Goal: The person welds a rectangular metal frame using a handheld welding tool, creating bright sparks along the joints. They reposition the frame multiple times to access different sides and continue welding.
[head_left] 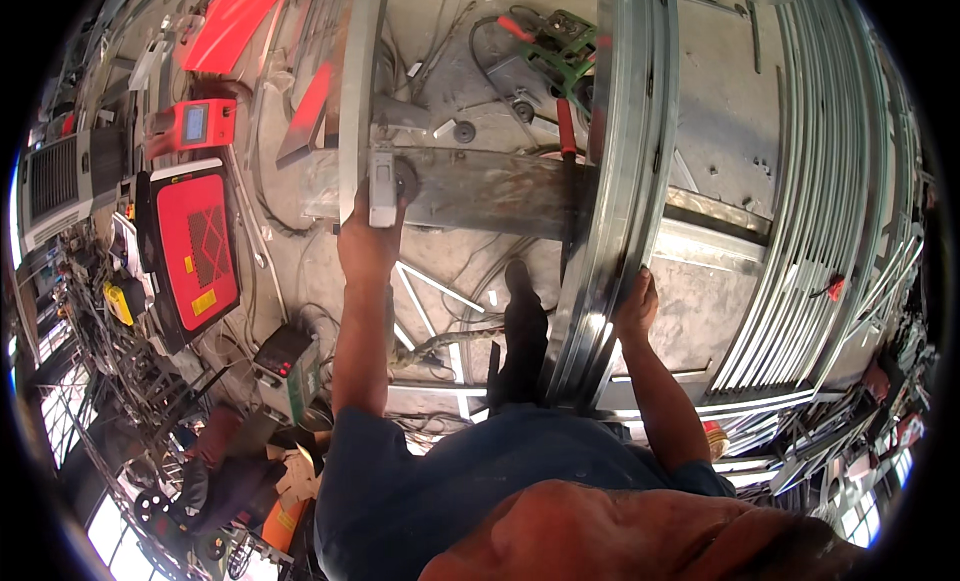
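My left hand point(368, 239) is closed round a grey-white rectangular tool point(382, 189) with a dark round part at its side; its exact kind is unclear. The tool sits at the lower end of a long pale metal bar point(358, 91) running away from me. My right hand point(636, 306) grips the right edge of a long, shiny metal profile point(625, 171), its fingers partly hidden. This profile runs from near my body to the far edge. A wide flat metal crosspiece point(490, 193) spans between the bar and the profile.
At left lie a red-and-black case point(200, 251) and a red device with a screen point(205, 124). A green machine point(565, 51) stands on the floor ahead, near a red-handled tool point(566, 131). Many metal bars point(825, 181) lie side by side at right. Cables cross the floor.
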`<action>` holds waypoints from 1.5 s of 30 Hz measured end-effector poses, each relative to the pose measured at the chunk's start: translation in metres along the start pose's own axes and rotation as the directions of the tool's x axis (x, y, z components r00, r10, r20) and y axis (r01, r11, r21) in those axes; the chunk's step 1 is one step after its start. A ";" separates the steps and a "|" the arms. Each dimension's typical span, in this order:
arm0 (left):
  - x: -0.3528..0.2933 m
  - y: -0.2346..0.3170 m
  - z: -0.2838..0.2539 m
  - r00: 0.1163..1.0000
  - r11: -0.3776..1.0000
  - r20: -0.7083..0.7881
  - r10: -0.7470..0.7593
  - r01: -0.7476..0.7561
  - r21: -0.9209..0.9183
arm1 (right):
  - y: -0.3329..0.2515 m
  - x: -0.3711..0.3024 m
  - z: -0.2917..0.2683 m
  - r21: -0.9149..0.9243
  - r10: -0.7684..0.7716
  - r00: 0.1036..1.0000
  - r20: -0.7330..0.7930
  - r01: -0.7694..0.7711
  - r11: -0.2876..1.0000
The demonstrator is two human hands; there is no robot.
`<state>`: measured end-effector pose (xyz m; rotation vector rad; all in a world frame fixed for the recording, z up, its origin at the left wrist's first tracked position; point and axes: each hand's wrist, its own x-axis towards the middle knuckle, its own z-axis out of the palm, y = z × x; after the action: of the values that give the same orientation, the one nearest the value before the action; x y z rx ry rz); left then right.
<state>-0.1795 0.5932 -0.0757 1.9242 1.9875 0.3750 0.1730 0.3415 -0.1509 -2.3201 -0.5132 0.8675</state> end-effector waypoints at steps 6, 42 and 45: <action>0.076 0.021 -0.044 0.987 0.892 0.078 -0.142 0.162 -0.421 | -0.011 -0.002 0.002 -0.009 -0.043 0.998 -0.048 0.043 0.999; 0.155 -0.082 -0.005 0.951 0.721 0.028 -0.307 0.252 -0.645 | -0.005 -0.002 0.003 0.159 -0.019 1.000 0.023 0.015 0.987; 0.158 -0.102 0.012 0.969 0.786 -0.162 -0.188 0.050 -0.616 | -0.011 -0.004 0.002 0.186 -0.002 0.998 0.055 -0.009 0.982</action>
<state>-0.2692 0.7455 -0.1397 1.3780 1.7856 1.0839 0.1672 0.3485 -0.1435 -2.1326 -0.4315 0.9416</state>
